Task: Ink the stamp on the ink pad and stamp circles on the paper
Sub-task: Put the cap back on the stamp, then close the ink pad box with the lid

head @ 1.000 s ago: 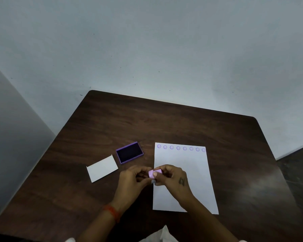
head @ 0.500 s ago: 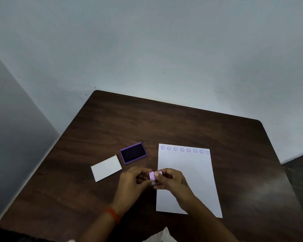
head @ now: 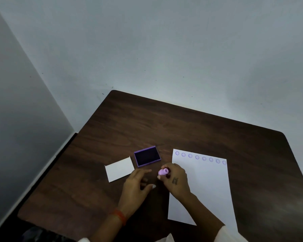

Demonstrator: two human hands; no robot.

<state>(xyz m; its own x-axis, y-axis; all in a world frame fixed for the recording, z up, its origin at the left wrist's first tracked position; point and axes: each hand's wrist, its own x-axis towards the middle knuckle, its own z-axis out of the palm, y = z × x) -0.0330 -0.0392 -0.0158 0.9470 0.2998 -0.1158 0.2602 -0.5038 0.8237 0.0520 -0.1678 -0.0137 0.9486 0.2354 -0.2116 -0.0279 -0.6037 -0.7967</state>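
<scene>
A small lilac stamp (head: 163, 172) is pinched in my right hand (head: 175, 180), just left of the paper's left edge and a little in front of the ink pad. The purple ink pad (head: 147, 156) lies uncovered, its dark inked face up. A white sheet of paper (head: 206, 186) lies to the right, with a row of several purple circles (head: 200, 157) along its far edge. My left hand (head: 136, 185) hovers beside the right one, fingers spread, holding nothing.
A white rectangular lid or card (head: 119, 169) lies flat left of the ink pad. The dark wooden table (head: 173, 124) stands in a corner between two pale walls. Its left and right edges are close to the work.
My left hand has let go of the stamp and drawn away to the left with fingers apart. The right hand alone keeps the stamp. The camera has shifted, so everything sits further right.
</scene>
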